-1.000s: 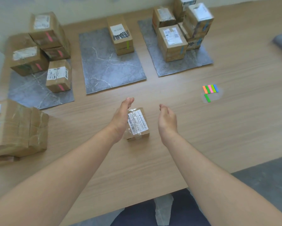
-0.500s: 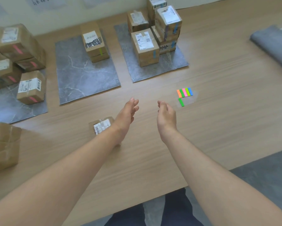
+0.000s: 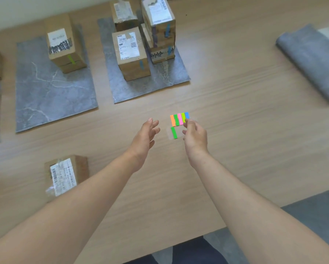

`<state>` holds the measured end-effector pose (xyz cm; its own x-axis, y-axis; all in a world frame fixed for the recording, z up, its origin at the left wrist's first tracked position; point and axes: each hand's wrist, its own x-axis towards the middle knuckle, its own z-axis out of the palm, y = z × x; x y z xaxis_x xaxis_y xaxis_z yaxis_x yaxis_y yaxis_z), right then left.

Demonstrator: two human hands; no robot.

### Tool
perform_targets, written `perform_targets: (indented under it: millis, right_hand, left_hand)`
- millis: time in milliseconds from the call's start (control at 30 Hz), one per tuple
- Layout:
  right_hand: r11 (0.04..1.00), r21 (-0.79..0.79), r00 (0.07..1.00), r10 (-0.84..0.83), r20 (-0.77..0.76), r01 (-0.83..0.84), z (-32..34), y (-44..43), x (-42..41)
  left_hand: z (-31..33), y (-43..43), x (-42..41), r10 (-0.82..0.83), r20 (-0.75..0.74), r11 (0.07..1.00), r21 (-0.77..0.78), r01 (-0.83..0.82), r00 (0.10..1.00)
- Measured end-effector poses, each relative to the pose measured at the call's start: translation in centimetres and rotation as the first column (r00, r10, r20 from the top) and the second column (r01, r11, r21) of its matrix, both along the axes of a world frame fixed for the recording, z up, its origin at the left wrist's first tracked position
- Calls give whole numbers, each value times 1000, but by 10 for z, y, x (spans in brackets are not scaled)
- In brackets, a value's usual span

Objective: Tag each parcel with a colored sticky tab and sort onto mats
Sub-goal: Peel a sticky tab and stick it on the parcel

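**Fingers on the tab strip, parcel waiting at the left**

The right hand (image 3: 195,137) is down at the sticky tabs (image 3: 179,119), a fan of glossy strips in orange, green, pink, lime and blue. Its fingertips (image 3: 188,122) are curled onto the lime and blue end; whether they pinch a tab, I cannot tell. A loose green tab (image 3: 174,132) lies flat just below the fan. The left hand (image 3: 144,139) hovers beside it, fingers spread, holding nothing. The untagged parcel (image 3: 66,175), a small taped cardboard box with a crinkled white label, sits on the wood-grain table (image 3: 236,103) near the left forearm. Beyond, marbled grey mats (image 3: 51,96) carry boxy brown cartons.
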<state>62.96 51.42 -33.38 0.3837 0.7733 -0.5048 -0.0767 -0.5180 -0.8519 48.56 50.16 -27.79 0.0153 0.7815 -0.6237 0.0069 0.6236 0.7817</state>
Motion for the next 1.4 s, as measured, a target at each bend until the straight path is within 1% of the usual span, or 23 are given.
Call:
perform_targets:
  millis: [167,233,267,333,367,400,467,533,600,633,700,767,800,867,933,1000,1100,1200,1300,1400]
  right_hand:
    - [997,1,995,73,66,-73,-24,23,37]
    - [987,6,977,156,145,-159,-30,31,51]
    - [975,12,953,216,215,-223,-35,35,57]
    - [924,47,863,335,378,-380,-41,43,66]
    - [879,84,800,384,461,-470,-46,48,69]
    - [817,115,727,427,538,-565,-52,53,71]
    - [678,121,569,492,659,-725,-64,65,74]
    - [588,74,464,548,696,-805,-72,76,76]
    - [550,15,397,583,709,-835,-75,85,77]
    - [540,3,383,592,709,-841,-76,89,78]
    - [527,6,376,600,706,-850,-78,94,79]
    - [525,3,375,603,704,-851,-78,98,80]
    - [521,2,374,609,700,-853,-79,100,81]
    - [484,7,344,611,713,-875,-79,101,83]
    - [434,13,295,590,751,-901,-78,101,86]
    - [409,18,265,555,789,-912,-79,101,88]
    - [371,-27,184,521,833,-928,-81,101,89]
    - [352,-51,147,514,845,-935,-84,102,89]
    - [346,-41,150,505,850,-937,-83,103,88]
    - [356,16,209,512,834,-935,-82,105,89]
  left_hand:
    - [-18,25,28,-12,-22,1000,-23,12,1000]
    - [-25,34,37,-12,-27,1000,-24,12,1000]
    - [-26,38,41,-10,-29,1000,-21,9,1000]
    - [-29,46,48,-11,-42,1000,-5,11,999]
    - [-30,49,50,-24,-69,1000,12,25,997]
    - [-32,51,52,-48,-109,997,52,53,993]
    - [-38,56,55,-105,-191,985,118,129,976]
    - [-39,59,56,-169,-261,969,130,208,950]
    - [-44,60,55,-249,-390,932,152,329,887]
    - [-47,62,54,-317,-483,893,137,428,816]
    - [-55,63,52,-446,-635,783,65,619,631]
    - [-63,64,51,-511,-716,692,-16,722,475]
    - [-67,64,50,-524,-746,654,-42,755,412]
    - [-71,64,51,-531,-789,584,-76,808,309]
    - [-71,63,52,-541,-808,534,-118,837,231]
    - [-72,63,52,-538,-819,521,-136,843,200]
    - [-74,63,50,-529,-824,526,-127,841,206]
    - [-74,64,48,-542,-815,513,-128,849,205]
    - [-72,67,45,-549,-810,505,-126,854,205]
    - [-72,67,43,-541,-816,497,-115,860,203]
